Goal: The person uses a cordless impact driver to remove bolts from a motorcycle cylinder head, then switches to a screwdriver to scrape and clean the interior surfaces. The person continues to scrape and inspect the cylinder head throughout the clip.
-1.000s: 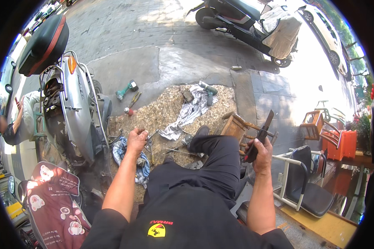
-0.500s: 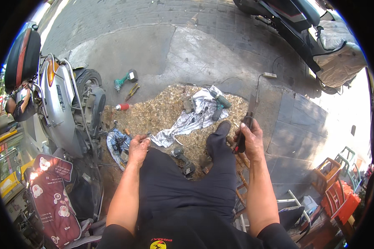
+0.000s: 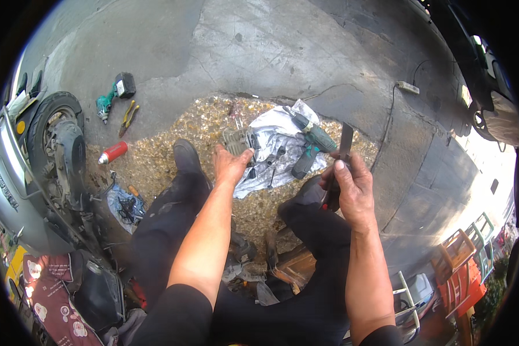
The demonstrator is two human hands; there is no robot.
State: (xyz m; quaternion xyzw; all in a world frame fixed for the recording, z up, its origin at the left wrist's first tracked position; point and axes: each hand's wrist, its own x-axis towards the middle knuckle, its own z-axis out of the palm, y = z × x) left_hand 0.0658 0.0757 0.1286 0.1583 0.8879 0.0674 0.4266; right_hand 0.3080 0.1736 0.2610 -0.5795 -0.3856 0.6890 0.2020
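My left hand (image 3: 232,166) reaches forward and grips a small finned metal engine block (image 3: 240,140), its thumb and fingers on either side. The block rests on the ground at the left edge of a white stained cloth (image 3: 258,173). Closed round its handle, my right hand (image 3: 354,193) holds a knife-like tool upright, with a flat dark blade (image 3: 346,140). Most of the handle is hidden by the fingers; a bit of red shows below. A green cordless drill (image 3: 314,143) lies on the cloth, just left of the blade. Small dark parts (image 3: 274,154) sit on the cloth.
At the left lie another green cordless tool (image 3: 111,99), yellow-handled pliers (image 3: 128,118), a red spray can (image 3: 114,152) and a blue bag (image 3: 125,205) of dark parts. A scooter (image 3: 46,167) stands beyond them. Small chairs (image 3: 461,259) are at the right.
My left hand has moved forward and right from beside my knee onto the engine block. My right hand still holds the bladed tool. The view has shifted, and my left foot now shows.
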